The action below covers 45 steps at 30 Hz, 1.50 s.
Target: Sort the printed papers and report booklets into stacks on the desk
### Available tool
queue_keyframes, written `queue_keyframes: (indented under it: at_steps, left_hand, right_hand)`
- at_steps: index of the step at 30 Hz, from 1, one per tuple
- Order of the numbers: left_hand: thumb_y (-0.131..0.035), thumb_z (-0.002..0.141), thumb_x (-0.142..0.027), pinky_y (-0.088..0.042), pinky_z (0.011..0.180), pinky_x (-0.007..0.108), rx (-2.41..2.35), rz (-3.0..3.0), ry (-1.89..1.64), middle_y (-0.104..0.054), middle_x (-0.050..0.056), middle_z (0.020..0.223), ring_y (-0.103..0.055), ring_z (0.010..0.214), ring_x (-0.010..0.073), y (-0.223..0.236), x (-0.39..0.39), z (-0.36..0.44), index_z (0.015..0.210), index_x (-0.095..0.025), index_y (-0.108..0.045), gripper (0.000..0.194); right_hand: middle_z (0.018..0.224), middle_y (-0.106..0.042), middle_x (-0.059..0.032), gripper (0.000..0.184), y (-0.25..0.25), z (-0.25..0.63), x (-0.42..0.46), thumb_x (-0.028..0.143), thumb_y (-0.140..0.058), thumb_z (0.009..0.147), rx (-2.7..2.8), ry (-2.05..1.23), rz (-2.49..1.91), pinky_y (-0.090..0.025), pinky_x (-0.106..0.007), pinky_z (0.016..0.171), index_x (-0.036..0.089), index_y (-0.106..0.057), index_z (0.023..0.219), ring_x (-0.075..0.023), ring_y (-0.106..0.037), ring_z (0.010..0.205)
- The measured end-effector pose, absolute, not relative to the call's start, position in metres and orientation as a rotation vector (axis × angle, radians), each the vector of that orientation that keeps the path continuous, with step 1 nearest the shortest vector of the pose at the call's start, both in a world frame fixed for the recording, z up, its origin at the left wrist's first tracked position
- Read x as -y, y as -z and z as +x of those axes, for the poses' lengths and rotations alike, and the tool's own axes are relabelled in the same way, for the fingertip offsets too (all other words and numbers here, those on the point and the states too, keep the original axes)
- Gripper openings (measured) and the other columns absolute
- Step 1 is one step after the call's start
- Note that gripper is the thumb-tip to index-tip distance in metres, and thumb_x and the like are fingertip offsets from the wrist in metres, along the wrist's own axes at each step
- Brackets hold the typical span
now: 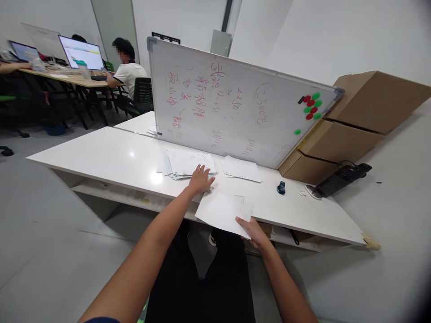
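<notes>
My left hand [201, 180] reaches over the front edge of a messy pile of paper sheets [186, 163], its fingers spread and the fingertips at the top sheet. In my right hand [254, 231] is a white sheet of paper [222, 211], pinched at its near right corner with the thumb on top. That sheet overlaps the desk's front edge and tilts toward me; whether it is one sheet or more I cannot tell. A second, neater stack of paper [242, 169] lies to the right of the pile, touched by neither hand.
Behind the papers a whiteboard [208, 98] with red writing leans sideways on the white desk [101, 150]. Cardboard boxes [346, 134] are stacked at the right, near a black bottle [343, 179] and a small dark blue object [281, 187]. A seated person [129, 74] is at another table.
</notes>
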<state>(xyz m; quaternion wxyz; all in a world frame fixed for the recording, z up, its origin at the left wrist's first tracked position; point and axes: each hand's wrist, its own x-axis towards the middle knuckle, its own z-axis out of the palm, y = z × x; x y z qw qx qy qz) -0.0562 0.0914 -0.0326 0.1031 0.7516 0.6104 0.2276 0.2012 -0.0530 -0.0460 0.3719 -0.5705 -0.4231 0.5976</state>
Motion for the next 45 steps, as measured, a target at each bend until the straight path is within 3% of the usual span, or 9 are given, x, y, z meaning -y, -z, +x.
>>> queue_keyframes:
  at_steps: [13, 21, 29, 34, 36, 39, 42, 45]
  left_hand:
    - [-0.031, 0.093, -0.053, -0.016, 0.115, 0.054, -1.848, 2.306, -0.568, -0.024, 0.015, 0.157, -0.003, 0.147, 0.0336, 0.034, -0.092, -0.051, 0.139, -0.016, -0.044, 0.06]
    - [-0.033, 0.094, -0.045, -0.009, 0.116, 0.056, -1.88, 2.301, -0.472, -0.021, 0.011, 0.158, -0.001, 0.148, 0.0322, 0.032, -0.093, -0.046, 0.139, -0.02, -0.043, 0.053]
    - [-0.034, 0.095, -0.038, 0.001, 0.115, 0.058, -1.826, 2.428, -0.497, -0.025, 0.008, 0.157, 0.0, 0.148, 0.0314, 0.035, -0.091, -0.039, 0.133, -0.022, -0.051, 0.045]
    - [-0.033, 0.094, -0.05, -0.01, 0.115, 0.057, -1.804, 2.32, -0.455, -0.026, 0.011, 0.156, -0.003, 0.147, 0.0327, 0.03, -0.091, -0.043, 0.136, -0.019, -0.047, 0.054]
    - [-0.031, 0.092, -0.058, -0.015, 0.115, 0.055, -1.798, 2.249, -0.451, -0.026, 0.012, 0.156, -0.004, 0.147, 0.0331, 0.028, -0.094, -0.047, 0.139, -0.018, -0.045, 0.063]
    - [-0.026, 0.091, -0.065, -0.014, 0.116, 0.052, -1.765, 2.18, -0.498, -0.03, 0.013, 0.154, -0.004, 0.147, 0.0333, 0.027, -0.099, -0.052, 0.139, -0.017, -0.045, 0.071]
    - [-0.022, 0.09, -0.067, -0.012, 0.117, 0.052, -1.73, 2.147, -0.545, -0.036, 0.014, 0.151, -0.006, 0.147, 0.0336, 0.028, -0.103, -0.055, 0.137, -0.017, -0.048, 0.073]
    - [-0.018, 0.09, -0.068, -0.013, 0.117, 0.051, -1.72, 2.146, -0.562, -0.038, 0.013, 0.15, -0.009, 0.146, 0.0332, 0.028, -0.103, -0.055, 0.138, -0.016, -0.047, 0.076]
  right_hand:
    - [0.062, -0.062, -0.0017, 0.033, 0.045, 0.194, 0.049, 0.035, -0.073, 0.072, 1.06, -1.536, -1.475, -0.038, -0.024, 0.033, 0.013, -0.063, 0.095, -0.0116, -0.048, 0.043]
    - [0.067, -0.066, -0.0043, 0.036, 0.046, 0.196, 0.048, 0.035, -0.073, 0.071, 1.032, -1.536, -1.512, -0.039, -0.024, 0.034, 0.012, -0.064, 0.096, -0.0123, -0.051, 0.045]
    - [0.085, -0.072, -0.0083, 0.037, 0.056, 0.197, 0.047, 0.03, -0.072, 0.072, 0.932, -1.53, -1.505, -0.043, -0.023, 0.038, 0.013, -0.065, 0.104, -0.0134, -0.057, 0.051]
    - [0.083, -0.073, -0.0101, 0.039, 0.065, 0.192, 0.052, 0.034, -0.073, 0.071, 0.905, -1.552, -1.517, -0.043, -0.025, 0.037, 0.01, -0.066, 0.101, -0.0158, -0.059, 0.051]
    - [0.088, -0.074, -0.0115, 0.041, 0.063, 0.191, 0.055, 0.035, -0.074, 0.071, 0.914, -1.549, -1.504, -0.048, -0.027, 0.041, 0.01, -0.067, 0.102, -0.0192, -0.064, 0.059]
    - [0.102, -0.073, -0.0129, 0.042, 0.054, 0.196, 0.06, 0.033, -0.076, 0.07, 0.933, -1.514, -1.479, -0.058, -0.031, 0.062, 0.011, -0.068, 0.104, -0.0256, -0.07, 0.084]
    - [0.111, -0.071, -0.013, 0.043, 0.041, 0.214, 0.07, 0.034, -0.077, 0.069, 0.983, -1.472, -1.503, -0.058, -0.036, 0.082, 0.012, -0.069, 0.106, -0.0288, -0.068, 0.099]
    - [0.116, -0.069, -0.0129, 0.047, 0.028, 0.239, 0.084, 0.038, -0.079, 0.068, 1.028, -1.4, -1.54, -0.055, -0.04, 0.092, 0.014, -0.069, 0.107, -0.0306, -0.066, 0.107]
